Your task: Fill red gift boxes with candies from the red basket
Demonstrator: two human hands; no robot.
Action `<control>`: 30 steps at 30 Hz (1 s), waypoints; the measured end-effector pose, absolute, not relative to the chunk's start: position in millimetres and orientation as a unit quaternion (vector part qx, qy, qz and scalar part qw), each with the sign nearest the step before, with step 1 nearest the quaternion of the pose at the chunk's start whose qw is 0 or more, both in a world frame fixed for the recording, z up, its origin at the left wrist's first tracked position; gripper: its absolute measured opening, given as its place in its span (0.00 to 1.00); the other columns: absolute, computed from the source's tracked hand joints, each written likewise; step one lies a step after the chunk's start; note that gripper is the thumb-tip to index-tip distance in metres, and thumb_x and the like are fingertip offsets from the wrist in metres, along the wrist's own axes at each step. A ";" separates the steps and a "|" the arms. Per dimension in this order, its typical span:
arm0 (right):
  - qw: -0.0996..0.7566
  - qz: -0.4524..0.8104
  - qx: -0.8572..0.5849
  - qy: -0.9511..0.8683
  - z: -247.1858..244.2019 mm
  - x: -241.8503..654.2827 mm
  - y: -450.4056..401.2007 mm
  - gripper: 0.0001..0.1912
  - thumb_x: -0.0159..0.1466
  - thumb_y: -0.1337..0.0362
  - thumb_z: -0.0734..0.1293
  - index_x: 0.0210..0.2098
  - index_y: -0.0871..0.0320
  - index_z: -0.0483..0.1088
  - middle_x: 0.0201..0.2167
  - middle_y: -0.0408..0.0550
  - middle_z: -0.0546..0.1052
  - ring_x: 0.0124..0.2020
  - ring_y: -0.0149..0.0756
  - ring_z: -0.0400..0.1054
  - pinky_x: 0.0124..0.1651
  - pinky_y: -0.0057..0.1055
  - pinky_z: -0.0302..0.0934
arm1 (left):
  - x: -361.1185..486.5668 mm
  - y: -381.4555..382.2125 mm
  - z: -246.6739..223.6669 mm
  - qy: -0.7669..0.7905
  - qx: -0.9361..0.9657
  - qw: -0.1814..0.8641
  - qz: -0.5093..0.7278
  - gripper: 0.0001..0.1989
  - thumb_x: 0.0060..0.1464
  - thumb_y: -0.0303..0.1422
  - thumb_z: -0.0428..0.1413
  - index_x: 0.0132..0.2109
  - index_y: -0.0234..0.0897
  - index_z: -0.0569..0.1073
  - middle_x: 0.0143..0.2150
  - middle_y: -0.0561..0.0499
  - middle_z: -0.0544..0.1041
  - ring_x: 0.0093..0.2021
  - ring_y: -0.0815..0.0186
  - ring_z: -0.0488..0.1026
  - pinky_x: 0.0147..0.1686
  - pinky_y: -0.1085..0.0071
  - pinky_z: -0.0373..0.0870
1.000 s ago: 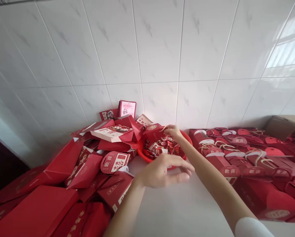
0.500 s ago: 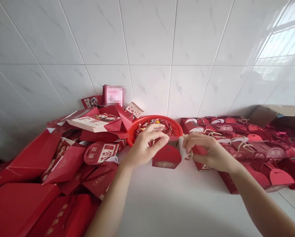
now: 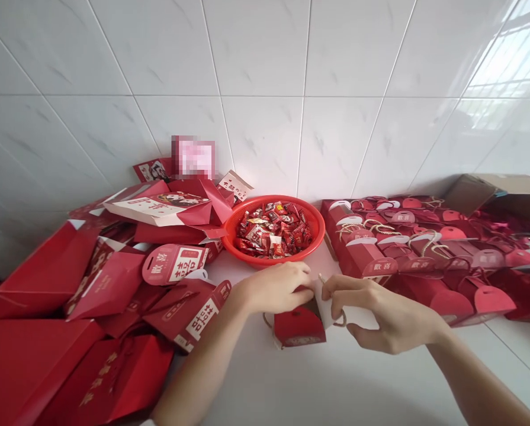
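A small red gift box with a pale inside and rope handles sits on the white tabletop in front of me, its top open. My left hand bends over the box's far left edge, thumb and fingers closed around its far side; the fingertips are partly hidden. On the right, my right hand has its fingers curled over the box's white side flap, beside a rope loop. Just beyond the hands stands a red plastic basket filled with wrapped candies.
Larger red gift boxes and bags are heaped at the left. Rows of closed red gift boxes with rope handles stand at the right, a cardboard box behind them. A tiled wall rises at the back.
The small gift box has come nearer to me, away from the basket. Both hands have moved down with it, uncovering the candies. The view has tilted slightly downward.
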State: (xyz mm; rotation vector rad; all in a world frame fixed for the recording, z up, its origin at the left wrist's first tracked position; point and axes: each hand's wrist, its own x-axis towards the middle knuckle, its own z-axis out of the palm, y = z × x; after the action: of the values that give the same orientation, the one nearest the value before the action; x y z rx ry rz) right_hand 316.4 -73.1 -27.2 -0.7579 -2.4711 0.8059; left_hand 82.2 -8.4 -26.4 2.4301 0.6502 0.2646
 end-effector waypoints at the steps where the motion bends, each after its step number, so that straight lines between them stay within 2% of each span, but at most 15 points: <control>1: 0.210 0.289 -0.278 -0.891 -30.4 315.8 -71.3 0.11 0.55 0.77 0.65 0.34 0.56 0.69 0.42 0.50 0.73 0.39 0.36 0.72 0.41 0.31 0.68 | 81.7 -5.4 -29.7 0.269 0.910 0.295 0.112 0.12 0.58 0.30 0.54 0.40 0.43 0.83 0.46 0.48 0.82 0.49 0.56 0.78 0.51 0.66 0.71; 3: 0.206 0.273 -0.310 -0.887 -37.9 314.8 -67.0 0.06 0.61 0.72 0.66 0.30 0.57 0.67 0.40 0.51 0.73 0.36 0.35 0.71 0.38 0.31 0.67 | 79.1 0.3 -34.6 0.305 0.898 0.288 0.134 0.11 0.58 0.33 0.55 0.41 0.44 0.83 0.41 0.49 0.83 0.45 0.55 0.79 0.47 0.67 0.72; 6: 0.204 0.228 -0.369 -0.878 -51.2 312.1 -60.9 0.15 0.69 0.63 0.63 0.26 0.57 0.63 0.38 0.50 0.72 0.31 0.32 0.68 0.34 0.31 0.64 | 76.6 4.8 -35.9 0.345 0.887 0.279 0.126 0.13 0.59 0.33 0.52 0.41 0.46 0.82 0.39 0.50 0.84 0.44 0.55 0.80 0.43 0.67 0.72; 10: 0.225 0.199 -0.401 -0.865 -65.2 305.0 -59.0 0.13 0.72 0.62 0.60 0.31 0.56 0.65 0.34 0.47 0.70 0.29 0.32 0.65 0.32 0.30 0.63 | 84.0 -1.6 -30.7 0.449 0.863 0.227 0.046 0.12 0.61 0.36 0.51 0.44 0.41 0.78 0.44 0.45 0.83 0.48 0.52 0.78 0.43 0.65 0.71; 15: 0.243 0.178 -0.395 -0.868 -70.0 296.7 -64.7 0.14 0.73 0.58 0.60 0.34 0.56 0.69 0.36 0.49 0.70 0.34 0.36 0.67 0.37 0.32 0.65 | 101.4 -16.5 -33.0 0.510 0.842 0.176 -0.021 0.17 0.58 0.45 0.55 0.47 0.37 0.72 0.47 0.41 0.79 0.49 0.46 0.77 0.44 0.58 0.71; 19: 0.261 0.238 -0.422 -0.835 -72.4 295.9 -69.1 0.21 0.74 0.55 0.57 0.29 0.57 0.68 0.42 0.51 0.72 0.35 0.33 0.69 0.40 0.32 0.67 | 102.7 -17.7 -32.6 0.516 0.837 0.176 -0.041 0.17 0.55 0.42 0.56 0.48 0.36 0.72 0.51 0.39 0.78 0.51 0.46 0.76 0.46 0.58 0.71; 22: 0.279 0.295 -0.440 -0.801 -74.1 298.8 -71.4 0.23 0.73 0.51 0.59 0.26 0.57 0.68 0.52 0.54 0.72 0.48 0.39 0.73 0.47 0.34 0.68 | 89.8 -9.1 -24.1 0.483 0.840 0.238 -0.068 0.21 0.53 0.43 0.57 0.52 0.39 0.72 0.55 0.41 0.76 0.56 0.48 0.72 0.49 0.60 0.70; 24: 0.285 0.316 -0.440 -0.791 -74.6 302.8 -72.4 0.18 0.69 0.49 0.65 0.31 0.56 0.71 0.60 0.55 0.69 0.59 0.46 0.68 0.54 0.38 0.67 | 77.0 -1.0 -17.6 0.441 0.849 0.278 -0.089 0.28 0.50 0.46 0.60 0.58 0.42 0.71 0.58 0.43 0.74 0.59 0.50 0.70 0.51 0.62 0.68; 26: 0.273 0.330 -0.436 -0.791 -75.8 308.2 -72.9 0.17 0.64 0.47 0.70 0.43 0.53 0.73 0.67 0.55 0.63 0.65 0.49 0.63 0.60 0.41 0.65 | 64.7 6.3 -12.9 0.389 0.860 0.315 -0.098 0.34 0.47 0.46 0.63 0.61 0.44 0.70 0.60 0.46 0.74 0.59 0.51 0.70 0.52 0.64 0.67; 30: 0.225 0.335 -0.453 -0.795 -86.1 317.8 -72.1 0.36 0.57 0.46 0.75 0.61 0.49 0.65 0.74 0.55 0.52 0.71 0.52 0.53 0.68 0.47 0.57 | 51.5 13.7 -11.6 0.328 0.862 0.375 -0.089 0.41 0.39 0.41 0.69 0.62 0.47 0.68 0.56 0.51 0.77 0.55 0.53 0.73 0.50 0.67 0.68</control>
State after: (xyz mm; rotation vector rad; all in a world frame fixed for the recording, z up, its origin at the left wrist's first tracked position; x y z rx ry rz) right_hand 317.8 -72.1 -86.1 -1.2484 -2.1928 0.9233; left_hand 51.5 13.7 -11.6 2.2077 0.8403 -0.2289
